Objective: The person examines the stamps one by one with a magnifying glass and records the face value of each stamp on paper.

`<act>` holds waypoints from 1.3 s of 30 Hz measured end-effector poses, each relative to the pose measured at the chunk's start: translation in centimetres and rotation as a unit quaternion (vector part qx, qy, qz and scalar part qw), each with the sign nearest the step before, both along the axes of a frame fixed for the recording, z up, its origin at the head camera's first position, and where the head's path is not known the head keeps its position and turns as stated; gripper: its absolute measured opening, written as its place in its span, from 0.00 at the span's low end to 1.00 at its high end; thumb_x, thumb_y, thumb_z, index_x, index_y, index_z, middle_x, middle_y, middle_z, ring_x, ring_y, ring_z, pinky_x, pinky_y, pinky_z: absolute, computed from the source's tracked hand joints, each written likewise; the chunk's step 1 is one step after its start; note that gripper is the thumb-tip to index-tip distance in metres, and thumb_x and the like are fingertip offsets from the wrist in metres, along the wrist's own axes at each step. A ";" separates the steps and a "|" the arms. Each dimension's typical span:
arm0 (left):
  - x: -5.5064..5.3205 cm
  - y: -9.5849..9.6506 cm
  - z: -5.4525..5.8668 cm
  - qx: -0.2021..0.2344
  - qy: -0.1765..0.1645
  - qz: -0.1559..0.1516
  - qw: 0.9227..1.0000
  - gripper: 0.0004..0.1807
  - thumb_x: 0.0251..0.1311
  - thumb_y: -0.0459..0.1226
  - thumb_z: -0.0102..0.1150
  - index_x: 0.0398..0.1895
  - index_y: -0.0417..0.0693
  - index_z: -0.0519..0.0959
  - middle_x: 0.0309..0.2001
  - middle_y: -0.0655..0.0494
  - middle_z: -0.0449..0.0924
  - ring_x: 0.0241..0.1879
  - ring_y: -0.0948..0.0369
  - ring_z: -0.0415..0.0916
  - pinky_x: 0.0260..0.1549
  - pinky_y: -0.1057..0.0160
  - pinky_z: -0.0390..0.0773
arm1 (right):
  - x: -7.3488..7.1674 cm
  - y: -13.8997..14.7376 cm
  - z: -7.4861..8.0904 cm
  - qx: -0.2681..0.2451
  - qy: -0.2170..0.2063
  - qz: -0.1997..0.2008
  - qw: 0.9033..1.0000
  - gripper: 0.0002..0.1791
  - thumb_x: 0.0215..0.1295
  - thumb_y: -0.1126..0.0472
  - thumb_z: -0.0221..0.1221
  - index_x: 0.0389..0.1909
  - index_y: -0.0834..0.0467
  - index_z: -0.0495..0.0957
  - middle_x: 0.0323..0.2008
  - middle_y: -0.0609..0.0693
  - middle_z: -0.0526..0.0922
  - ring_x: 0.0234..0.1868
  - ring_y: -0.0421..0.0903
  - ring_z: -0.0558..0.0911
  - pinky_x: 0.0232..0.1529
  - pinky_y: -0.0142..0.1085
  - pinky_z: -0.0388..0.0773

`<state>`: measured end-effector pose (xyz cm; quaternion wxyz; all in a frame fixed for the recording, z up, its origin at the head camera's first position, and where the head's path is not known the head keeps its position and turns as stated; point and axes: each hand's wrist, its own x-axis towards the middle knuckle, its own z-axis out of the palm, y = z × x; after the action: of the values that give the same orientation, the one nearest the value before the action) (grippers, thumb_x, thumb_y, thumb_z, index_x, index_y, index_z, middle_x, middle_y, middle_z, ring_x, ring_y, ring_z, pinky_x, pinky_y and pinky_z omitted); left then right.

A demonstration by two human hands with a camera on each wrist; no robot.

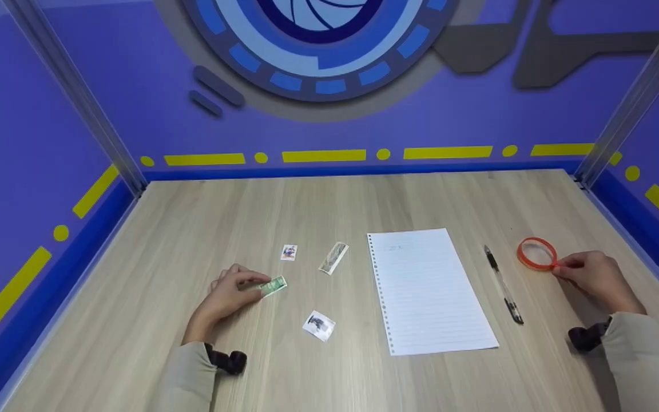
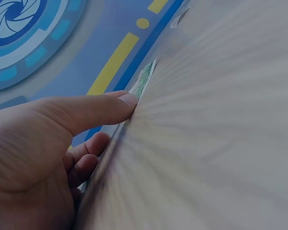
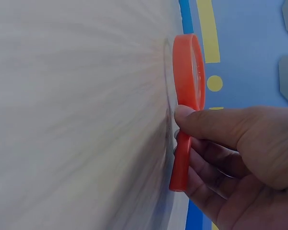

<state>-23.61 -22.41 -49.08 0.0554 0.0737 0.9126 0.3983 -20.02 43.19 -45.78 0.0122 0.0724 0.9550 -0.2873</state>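
At the left of the table, my left hand (image 1: 227, 296) pinches a small green stamp (image 1: 274, 285) between thumb and fingers. In the left wrist view the thumb lies over one end of the stamp (image 2: 145, 80), close to the tabletop. My right hand (image 1: 598, 277) grips the handle of a red magnifying glass (image 1: 536, 267) at the right side. The right wrist view shows the magnifying glass (image 3: 184, 72) on edge to the camera, with the thumb where handle and rim meet. Its round lens is just above the wood.
Near the left hand lie a narrow grey stamp (image 1: 333, 258), a small picture stamp (image 1: 289, 252) and a white stamp with a dark figure (image 1: 319, 325). A lined sheet (image 1: 432, 297) with faint writing lies mid-table, beside a black-tipped clear pen (image 1: 503, 284). Blue walls (image 1: 329, 137) enclose the table.
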 end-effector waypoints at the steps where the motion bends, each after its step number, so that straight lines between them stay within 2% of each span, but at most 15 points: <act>1: 0.0 0.0 0.0 -0.001 0.000 0.000 1.000 0.13 0.54 0.38 0.65 0.42 0.63 0.85 0.43 0.59 0.72 0.48 0.57 0.61 0.51 0.53 0.55 | -0.1 -0.1 0.0 -0.005 -0.005 -0.003 1.000 0.20 0.62 0.56 0.63 0.43 0.72 0.79 0.29 0.53 0.81 0.26 0.40 0.72 0.22 0.29 0.71; 6: 0.0 0.0 0.0 -0.001 0.002 -0.003 1.000 0.13 0.54 0.37 0.65 0.43 0.61 0.85 0.44 0.58 0.72 0.49 0.56 0.62 0.52 0.52 0.55 | -0.4 -0.4 0.4 -0.017 -0.012 -0.009 1.000 0.22 0.62 0.54 0.63 0.45 0.71 0.78 0.28 0.51 0.81 0.25 0.41 0.73 0.21 0.31 0.72; 12: 0.0 -0.1 0.0 0.006 0.004 -0.012 1.000 0.13 0.56 0.38 0.65 0.44 0.60 0.85 0.44 0.57 0.72 0.51 0.55 0.62 0.53 0.49 0.55 | -0.7 -1.0 1.0 -0.006 0.001 -0.005 1.000 0.26 0.61 0.50 0.64 0.45 0.71 0.78 0.36 0.61 0.83 0.32 0.47 0.74 0.26 0.29 0.73; 18: 0.0 -0.2 0.0 0.005 0.000 -0.009 1.000 0.13 0.56 0.38 0.65 0.45 0.59 0.85 0.45 0.57 0.73 0.52 0.54 0.62 0.54 0.47 0.55 | -1.0 -1.8 1.6 -0.004 0.003 -0.005 1.000 0.25 0.63 0.53 0.62 0.47 0.72 0.77 0.42 0.67 0.81 0.37 0.52 0.77 0.30 0.29 0.74; 22: -0.1 -0.2 0.0 0.003 0.003 -0.013 1.000 0.13 0.56 0.38 0.65 0.44 0.60 0.85 0.45 0.57 0.73 0.52 0.54 0.62 0.54 0.47 0.54 | -1.3 -2.4 2.1 -0.005 0.010 0.000 1.000 0.24 0.63 0.54 0.62 0.47 0.72 0.77 0.41 0.68 0.81 0.36 0.50 0.78 0.29 0.27 0.74; 29: -0.2 -0.1 -0.2 -0.001 0.009 -0.011 1.000 0.13 0.54 0.37 0.65 0.43 0.59 0.85 0.43 0.57 0.72 0.50 0.55 0.63 0.53 0.50 0.53 | -1.6 -3.8 2.9 -0.002 0.043 0.028 0.999 0.22 0.64 0.55 0.61 0.45 0.72 0.78 0.40 0.67 0.82 0.32 0.40 0.77 0.27 0.26 0.74; 35: -0.2 -0.1 -0.2 0.000 0.010 -0.010 1.000 0.13 0.53 0.37 0.65 0.43 0.59 0.85 0.43 0.57 0.73 0.49 0.56 0.63 0.54 0.49 0.54 | -1.8 -5.0 3.5 -0.013 0.050 0.034 0.998 0.24 0.64 0.52 0.61 0.47 0.71 0.78 0.43 0.67 0.82 0.36 0.44 0.78 0.30 0.25 0.75; 39: -0.1 0.0 -0.1 -0.001 0.012 -0.012 1.000 0.13 0.53 0.37 0.64 0.43 0.59 0.85 0.44 0.57 0.73 0.49 0.55 0.63 0.53 0.50 0.55 | -2.0 -5.8 3.9 -0.016 0.059 0.043 0.997 0.22 0.64 0.52 0.61 0.47 0.69 0.79 0.43 0.65 0.83 0.36 0.41 0.77 0.31 0.26 0.74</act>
<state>-23.72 -22.44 -49.18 0.0497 0.0892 0.9124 0.3963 -22.00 37.35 -41.89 -0.0302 0.0137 0.9516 -0.3057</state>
